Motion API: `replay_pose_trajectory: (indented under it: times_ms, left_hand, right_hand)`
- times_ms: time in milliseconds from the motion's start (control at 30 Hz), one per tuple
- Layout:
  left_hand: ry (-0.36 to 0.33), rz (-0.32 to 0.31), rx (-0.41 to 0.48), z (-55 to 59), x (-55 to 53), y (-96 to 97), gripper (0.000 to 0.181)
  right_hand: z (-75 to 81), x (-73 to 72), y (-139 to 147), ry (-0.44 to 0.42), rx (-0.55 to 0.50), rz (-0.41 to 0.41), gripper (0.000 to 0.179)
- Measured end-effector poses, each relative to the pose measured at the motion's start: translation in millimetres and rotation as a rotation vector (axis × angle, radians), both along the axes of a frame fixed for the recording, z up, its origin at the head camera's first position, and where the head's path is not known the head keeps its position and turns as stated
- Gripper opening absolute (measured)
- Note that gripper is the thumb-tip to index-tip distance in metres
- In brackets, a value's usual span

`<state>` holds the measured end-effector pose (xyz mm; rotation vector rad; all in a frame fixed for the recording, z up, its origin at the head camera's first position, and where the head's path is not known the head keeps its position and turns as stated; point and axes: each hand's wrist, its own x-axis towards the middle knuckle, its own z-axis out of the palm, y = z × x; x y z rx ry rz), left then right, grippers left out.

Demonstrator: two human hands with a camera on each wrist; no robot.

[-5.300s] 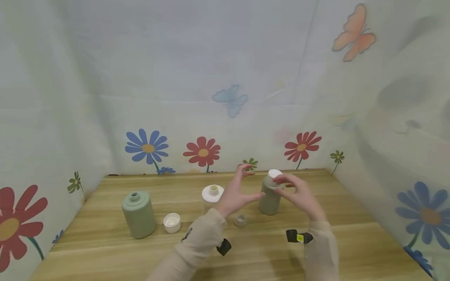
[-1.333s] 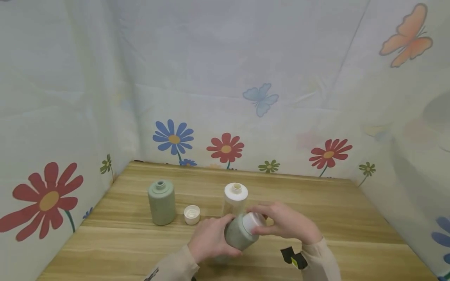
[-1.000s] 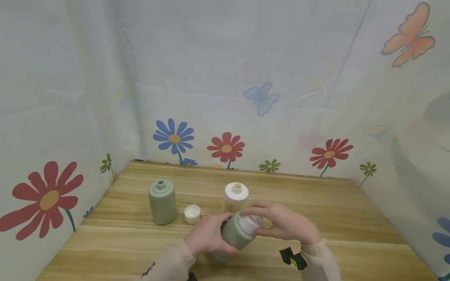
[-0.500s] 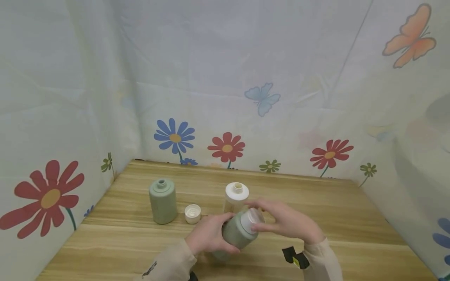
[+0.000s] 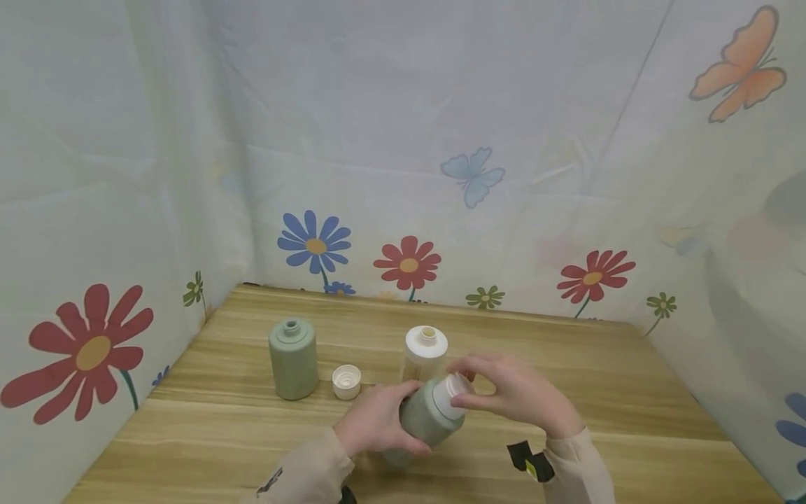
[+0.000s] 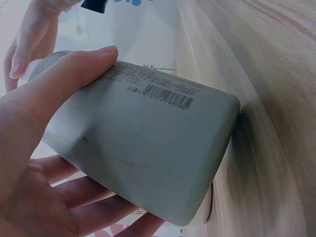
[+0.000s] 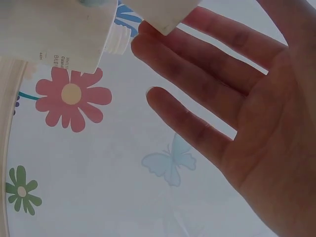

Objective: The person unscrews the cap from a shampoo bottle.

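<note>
My left hand (image 5: 374, 423) grips a sage-green bottle (image 5: 429, 418) round its body and holds it tilted, its top leaning to the right. In the left wrist view, the thumb lies across printed text and a barcode on that bottle (image 6: 143, 133). On its top sits a white cap (image 5: 446, 397), pinched between the thumb and fingers of my right hand (image 5: 519, 392). The right wrist view has the white cap (image 7: 165, 10) at its top edge, by the fingertips; the other fingers of the right hand (image 7: 247, 108) are extended. Just behind stands a white open-necked bottle (image 5: 425, 348).
A second green bottle (image 5: 293, 364), open-necked, stands upright on the left of the wooden table (image 5: 220, 434). Beside it lies an upturned white cap (image 5: 347, 381). A flower-printed cloth (image 5: 352, 175) hangs behind and on both sides.
Earlier the capped green bottle stood at the right, hands near it. Since then it was picked up, brought nearer and tilted. Lately the right fingers have shifted about the cap.
</note>
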<state>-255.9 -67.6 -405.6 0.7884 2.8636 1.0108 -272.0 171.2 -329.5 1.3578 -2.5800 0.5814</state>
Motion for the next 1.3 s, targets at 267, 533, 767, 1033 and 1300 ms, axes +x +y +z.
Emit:
replay_pose_trajectory:
  times_ms: [267,533,767,1033,1300]
  left_hand:
    - [-0.011,0.002,-0.008,-0.8,-1.2,0.2,0.074]
    - [-0.014,0.004,-0.012,-0.3,-2.5,-0.3,0.077]
    - [-0.018,0.003,-0.001,-0.2,-2.3,-1.0,0.076]
    - [-0.019,0.006,-0.005,-0.5,-1.7,-1.0,0.077]
    - [-0.016,0.001,-0.015,0.3,-1.9,-0.7,0.076]
  right_hand:
    - [-0.3,-0.1,4.4,0.012,-0.001,0.096,0.033]
    - [0.7,0.0,5.1,-0.025,-0.009,0.157,0.038]
    - [1.1,0.3,7.7,-0.100,-0.012,0.077,0.058]
    - [2.9,0.5,8.7,-0.092,0.026,-0.015,0.047]
    - [2.7,-0.1,7.2,-0.074,0.038,0.029,0.041]
